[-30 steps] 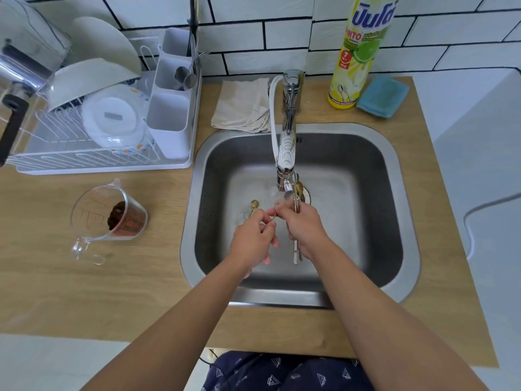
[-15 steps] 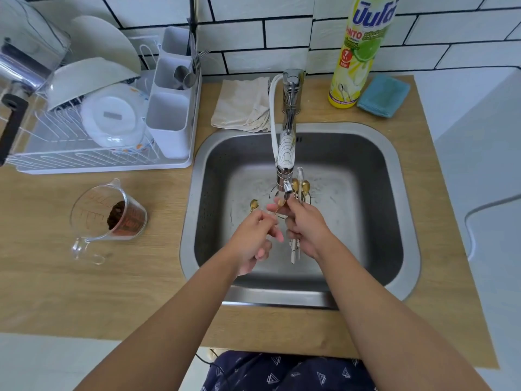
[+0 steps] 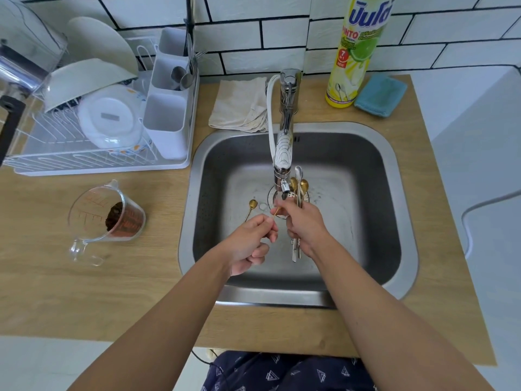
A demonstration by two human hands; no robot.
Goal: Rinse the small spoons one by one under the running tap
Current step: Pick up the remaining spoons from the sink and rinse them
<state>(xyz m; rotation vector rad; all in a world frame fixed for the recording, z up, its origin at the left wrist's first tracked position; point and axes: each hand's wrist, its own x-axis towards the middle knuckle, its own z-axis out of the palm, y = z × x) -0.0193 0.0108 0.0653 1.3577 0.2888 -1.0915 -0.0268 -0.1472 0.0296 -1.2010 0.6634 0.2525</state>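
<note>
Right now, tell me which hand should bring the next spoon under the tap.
Probably the left hand: it already pinches one gold spoon by its handle, just left of the tap. The right hand grips the bundle of spoons.

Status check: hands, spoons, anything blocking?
Left hand pinches one gold spoon. Right hand grips spoon bundle beside tap. Nothing blocking.
</note>
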